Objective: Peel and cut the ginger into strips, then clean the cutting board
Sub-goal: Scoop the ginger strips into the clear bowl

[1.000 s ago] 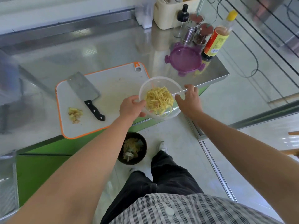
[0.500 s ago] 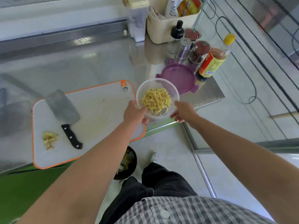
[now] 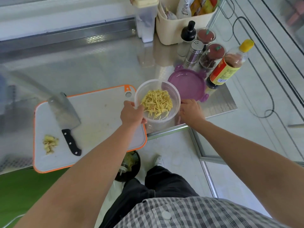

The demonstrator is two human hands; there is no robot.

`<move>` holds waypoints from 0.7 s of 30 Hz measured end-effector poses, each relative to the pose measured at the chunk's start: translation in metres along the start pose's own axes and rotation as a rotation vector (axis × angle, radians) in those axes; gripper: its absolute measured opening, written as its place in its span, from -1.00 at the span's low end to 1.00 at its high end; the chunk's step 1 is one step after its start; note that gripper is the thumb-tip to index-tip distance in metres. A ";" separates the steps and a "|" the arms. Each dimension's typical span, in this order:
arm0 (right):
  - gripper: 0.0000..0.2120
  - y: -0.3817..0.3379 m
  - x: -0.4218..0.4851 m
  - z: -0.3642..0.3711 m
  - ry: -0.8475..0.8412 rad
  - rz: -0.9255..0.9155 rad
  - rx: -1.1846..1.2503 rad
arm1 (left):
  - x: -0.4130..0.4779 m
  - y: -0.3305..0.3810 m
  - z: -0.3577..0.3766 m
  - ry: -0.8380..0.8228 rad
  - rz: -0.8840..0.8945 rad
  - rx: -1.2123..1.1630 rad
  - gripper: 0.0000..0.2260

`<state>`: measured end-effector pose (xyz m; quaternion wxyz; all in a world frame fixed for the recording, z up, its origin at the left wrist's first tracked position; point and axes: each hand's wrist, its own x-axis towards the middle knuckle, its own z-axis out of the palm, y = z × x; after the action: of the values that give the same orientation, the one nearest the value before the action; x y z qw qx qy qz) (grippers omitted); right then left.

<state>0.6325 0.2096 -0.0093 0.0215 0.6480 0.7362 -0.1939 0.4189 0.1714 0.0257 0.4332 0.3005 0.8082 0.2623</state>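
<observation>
Your bowl [image 3: 165, 120] of ginger strips [image 3: 157, 102] is now farther right, beside the purple lid [image 3: 189, 86]; your left hand [image 3: 131, 115] grips its rim, right hand [image 3: 190, 112] holds its side.

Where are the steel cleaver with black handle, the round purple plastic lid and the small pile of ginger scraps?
Steel cleaver with black handle [image 3: 64, 112]: head view, middle of the blade.
Round purple plastic lid [image 3: 190, 84]: head view, its flat centre.
Small pile of ginger scraps [image 3: 50, 143]: head view, middle of the pile.
</observation>
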 end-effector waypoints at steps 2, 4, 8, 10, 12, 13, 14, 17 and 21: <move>-0.75 0.001 -0.002 -0.006 0.118 -0.044 -0.016 | 0.001 0.002 0.002 -0.001 -0.009 -0.015 -0.81; -0.80 0.004 -0.002 -0.014 0.249 -0.058 0.094 | 0.003 0.002 0.003 -0.007 -0.026 -0.035 -0.80; -0.91 0.007 0.004 -0.029 0.397 -0.045 0.274 | 0.005 0.004 0.003 -0.029 -0.035 -0.013 -0.79; -0.85 0.008 0.007 -0.034 0.429 -0.019 0.342 | 0.006 0.005 0.002 -0.050 -0.042 -0.010 -0.81; -0.73 0.007 0.009 -0.039 0.476 0.011 0.336 | 0.007 0.006 0.001 -0.061 -0.035 -0.007 -0.81; -0.70 0.005 0.009 -0.042 0.522 0.003 0.323 | 0.007 0.006 0.001 -0.065 -0.031 -0.010 -0.81; -0.71 0.003 0.009 -0.046 0.579 -0.008 0.334 | 0.008 0.006 0.000 -0.071 -0.033 -0.013 -0.80; -0.79 -0.005 0.008 -0.070 0.740 0.019 0.511 | 0.008 0.009 -0.002 -0.118 -0.048 -0.030 -0.76; -0.83 -0.021 0.001 -0.099 0.899 -0.050 0.705 | 0.009 0.010 -0.001 -0.175 -0.051 -0.072 -0.70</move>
<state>0.6342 0.2396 0.0874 -0.5160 0.6171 0.5789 -0.1337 0.4170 0.1847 0.0279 0.5194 0.2858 0.7647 0.2525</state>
